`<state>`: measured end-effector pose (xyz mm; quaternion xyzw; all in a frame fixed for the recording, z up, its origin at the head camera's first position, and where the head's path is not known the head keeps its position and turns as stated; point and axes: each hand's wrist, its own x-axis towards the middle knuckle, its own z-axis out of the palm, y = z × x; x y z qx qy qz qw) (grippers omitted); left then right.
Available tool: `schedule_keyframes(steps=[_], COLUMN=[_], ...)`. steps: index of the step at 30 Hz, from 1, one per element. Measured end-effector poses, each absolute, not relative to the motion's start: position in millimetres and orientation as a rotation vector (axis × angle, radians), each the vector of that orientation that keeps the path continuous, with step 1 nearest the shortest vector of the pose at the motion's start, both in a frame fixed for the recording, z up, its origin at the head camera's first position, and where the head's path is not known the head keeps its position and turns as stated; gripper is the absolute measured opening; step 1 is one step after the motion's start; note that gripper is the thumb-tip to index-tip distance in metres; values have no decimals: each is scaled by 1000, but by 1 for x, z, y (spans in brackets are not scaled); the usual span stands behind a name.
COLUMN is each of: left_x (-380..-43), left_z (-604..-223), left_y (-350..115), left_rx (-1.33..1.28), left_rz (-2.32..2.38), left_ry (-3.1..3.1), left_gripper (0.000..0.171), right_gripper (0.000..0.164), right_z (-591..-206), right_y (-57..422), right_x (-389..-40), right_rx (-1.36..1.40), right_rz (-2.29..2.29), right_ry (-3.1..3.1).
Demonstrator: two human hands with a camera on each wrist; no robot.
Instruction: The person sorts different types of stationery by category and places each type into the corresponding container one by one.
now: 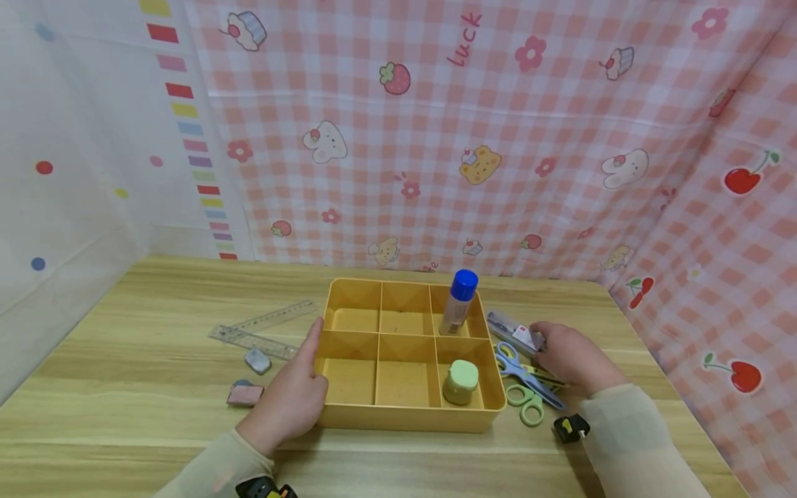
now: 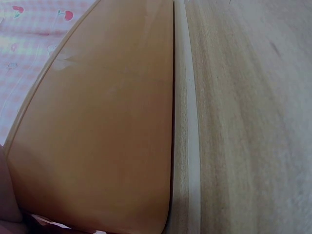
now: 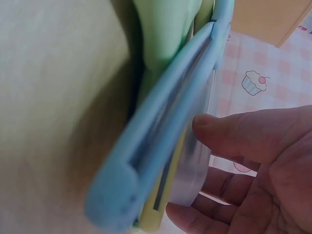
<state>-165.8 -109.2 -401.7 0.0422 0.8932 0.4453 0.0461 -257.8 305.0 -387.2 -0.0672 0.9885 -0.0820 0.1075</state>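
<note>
A yellow box (image 1: 405, 416) divided into compartments sits on the table. My left hand (image 1: 291, 395) rests against its left side, index finger straight along the rim. A blue-capped glue stick (image 1: 459, 304) stands in the back right compartment, and a small light-green jar (image 1: 461, 382) in the front right one. Right of the box, my right hand (image 1: 573, 356) pinches the end of a clear plastic case (image 1: 512, 333) between thumb and fingers. Blue scissors (image 1: 529, 377), green scissors (image 1: 529, 404) and a slim yellow tool with a dark slot (image 3: 168, 180) lie beside this case.
Left of the box lie clear rulers (image 1: 261, 332), a whitish-grey eraser-like block (image 1: 257, 360) and a pink block (image 1: 245, 395) with a blue-grey piece behind it. A pink checked cloth (image 1: 423, 194) hangs at the table's back edge and continues along the right.
</note>
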Motion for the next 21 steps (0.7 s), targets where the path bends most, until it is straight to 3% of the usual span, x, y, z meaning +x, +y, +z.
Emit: schedule_keyframes(steps=[21], left_x=[-166], left_z=[-401], left_y=[-109], left_rx=[144], left_rz=[1351], left_ry=[2730], left_gripper=[79], right_gripper=[42], right_z=[-381], right_y=[306], right_x=[-256], right_rx=[-284], right_rz=[-238], right_ry=[3035])
